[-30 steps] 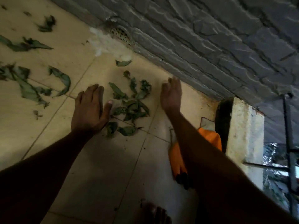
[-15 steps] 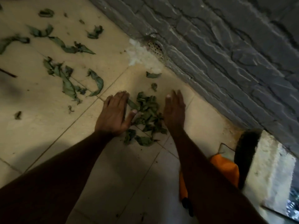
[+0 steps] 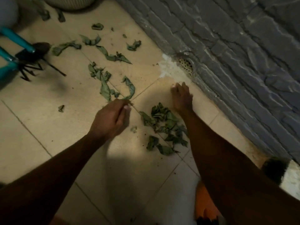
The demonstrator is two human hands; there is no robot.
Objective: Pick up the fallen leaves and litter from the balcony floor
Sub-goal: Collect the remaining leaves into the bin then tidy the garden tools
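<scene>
1. Head view: scattered leaves (image 3: 103, 85) lie on the floor (image 3: 48, 127), left.
2. Left grip (image 3: 112, 117) curls at a leaf tip; pinching or not, cannot tell.
3. Leaf pile (image 3: 162, 120) lies between both grips.
4. Right grip (image 3: 181, 98) rests flat, fingers loose, beside it.

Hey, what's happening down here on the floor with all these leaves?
A person is gathering leaves off the tiled floor by hand. A small pile lies between the hands. The left hand, fingers curled, is at the tip of a long leaf; whether it grips it is unclear. The right hand rests on the floor by the wall. More leaves lie scattered beyond.
</scene>
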